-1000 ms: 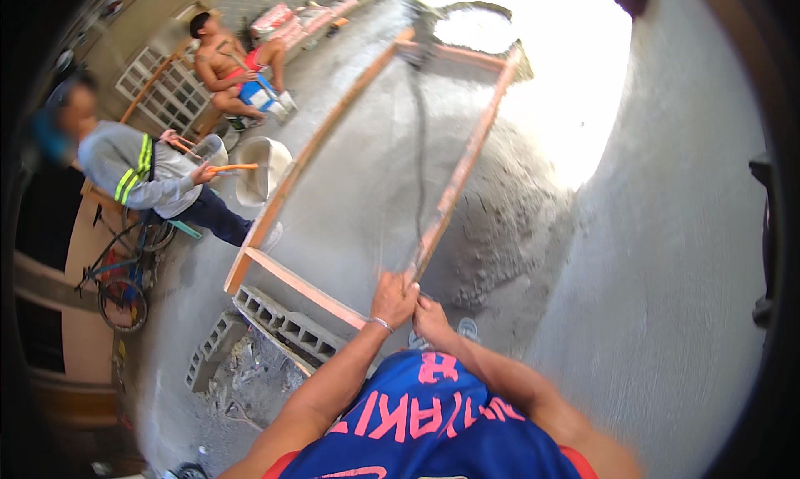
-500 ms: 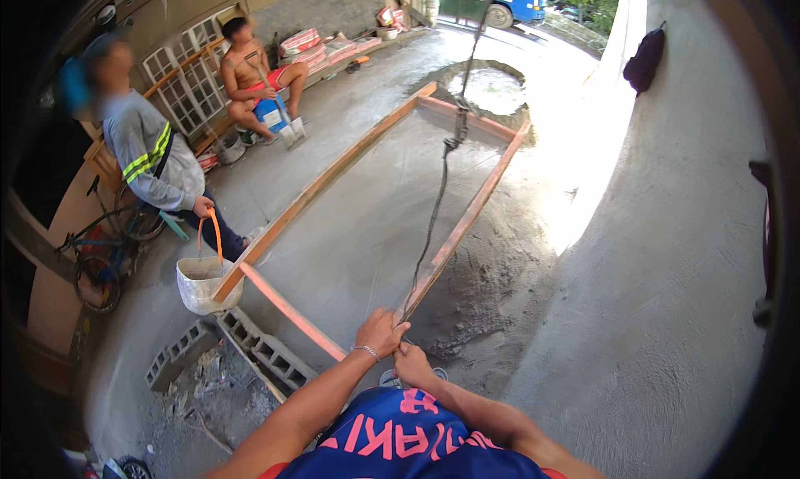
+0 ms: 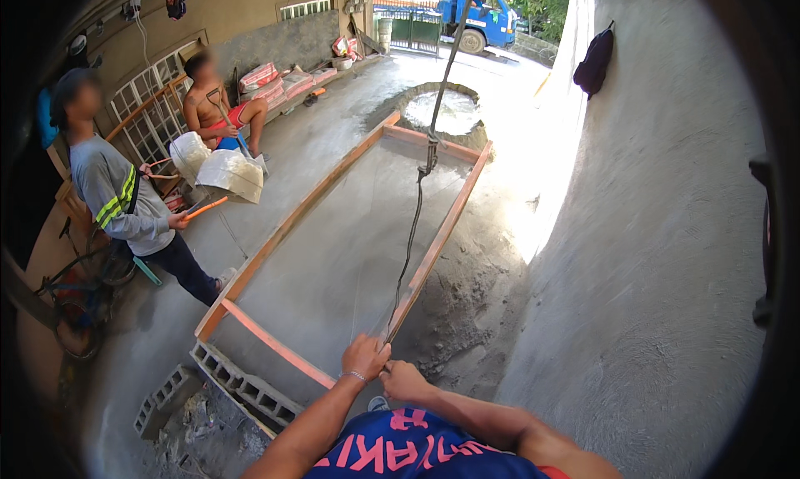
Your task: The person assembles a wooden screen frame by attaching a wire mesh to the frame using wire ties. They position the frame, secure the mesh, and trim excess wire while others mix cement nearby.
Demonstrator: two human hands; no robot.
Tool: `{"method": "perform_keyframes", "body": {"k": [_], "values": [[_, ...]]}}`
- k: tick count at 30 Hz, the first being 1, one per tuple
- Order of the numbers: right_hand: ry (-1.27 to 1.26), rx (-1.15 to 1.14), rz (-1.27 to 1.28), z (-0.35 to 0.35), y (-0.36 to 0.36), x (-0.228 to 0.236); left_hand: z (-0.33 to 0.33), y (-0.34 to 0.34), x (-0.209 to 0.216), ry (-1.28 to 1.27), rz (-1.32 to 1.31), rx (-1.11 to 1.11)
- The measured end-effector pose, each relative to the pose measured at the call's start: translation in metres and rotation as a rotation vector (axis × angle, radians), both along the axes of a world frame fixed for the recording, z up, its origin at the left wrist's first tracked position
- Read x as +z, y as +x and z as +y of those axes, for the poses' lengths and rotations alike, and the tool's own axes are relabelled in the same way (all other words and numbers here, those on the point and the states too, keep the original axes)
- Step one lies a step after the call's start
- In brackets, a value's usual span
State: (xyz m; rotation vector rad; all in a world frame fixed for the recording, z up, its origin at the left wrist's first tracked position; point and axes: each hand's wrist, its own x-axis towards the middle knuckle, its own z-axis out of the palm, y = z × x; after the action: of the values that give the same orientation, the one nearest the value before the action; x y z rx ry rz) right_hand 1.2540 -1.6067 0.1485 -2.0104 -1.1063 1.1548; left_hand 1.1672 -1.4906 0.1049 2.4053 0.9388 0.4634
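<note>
A dark rope [image 3: 410, 237] hangs from above, knotted partway down, and its lower length runs to my hands. My left hand [image 3: 365, 358] is closed round the rope over the right rail of a long wooden frame [image 3: 446, 222]. Just below and to the right, my right hand [image 3: 404, 380] is closed too, touching or nearly touching the left; its fingers are mostly hidden, but the rope seems to pass into it. Grey surface shows inside the frame. A reddish crossbar [image 3: 279, 344] passes under my left forearm.
A co-worker [image 3: 125, 196] at left holds orange handles beside two pale buckets [image 3: 230, 176]. Another person [image 3: 218, 112] sits behind. Hollow blocks [image 3: 246, 383] lie near left, a ringed wet pit [image 3: 442, 111] beyond the frame. A blue truck [image 3: 479, 17] stands outside.
The co-worker's pale bucket has gone from the frame's near left corner; two pale buckets now show higher up, before the seated person. My view has shifted; my hands keep their grip.
</note>
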Motion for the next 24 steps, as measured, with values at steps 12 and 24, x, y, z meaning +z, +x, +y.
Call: {"method": "perform_keyframes", "body": {"k": [12, 24], "values": [[0.231, -0.111, -0.129, -0.020, -0.021, -0.032, 0.002, 0.000, 0.013, -0.046, 0.083, -0.058], [0.797, 0.422, -0.335, -0.040, 0.017, -0.039, -0.004, -0.002, 0.008, -0.122, 0.016, -0.036]]}}
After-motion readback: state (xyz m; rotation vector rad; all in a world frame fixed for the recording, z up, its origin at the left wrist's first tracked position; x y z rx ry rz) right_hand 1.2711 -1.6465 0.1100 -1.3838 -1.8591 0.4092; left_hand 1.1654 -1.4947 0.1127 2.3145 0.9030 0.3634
